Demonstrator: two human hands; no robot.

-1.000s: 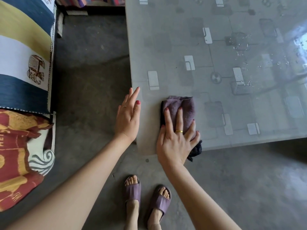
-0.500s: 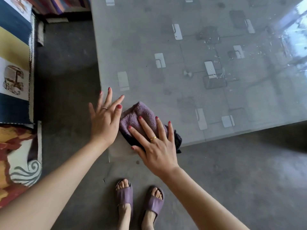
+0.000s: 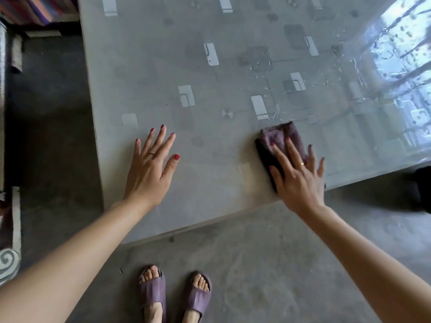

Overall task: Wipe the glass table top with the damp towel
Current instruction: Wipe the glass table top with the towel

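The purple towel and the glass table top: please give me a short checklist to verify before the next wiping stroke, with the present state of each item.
1. Right hand lies flat on the purple towel: ok.
2. Towel lies on the glass table top, not hanging over the near edge: ok.
3. Left hand rests flat on the glass, apart from the towel: ok.
4. Water droplets just beyond the towel are wiped: not ok.
5. Towel is damp enough: cannot tell.
6. Feet in purple slippers stand clear of the table edge: ok.
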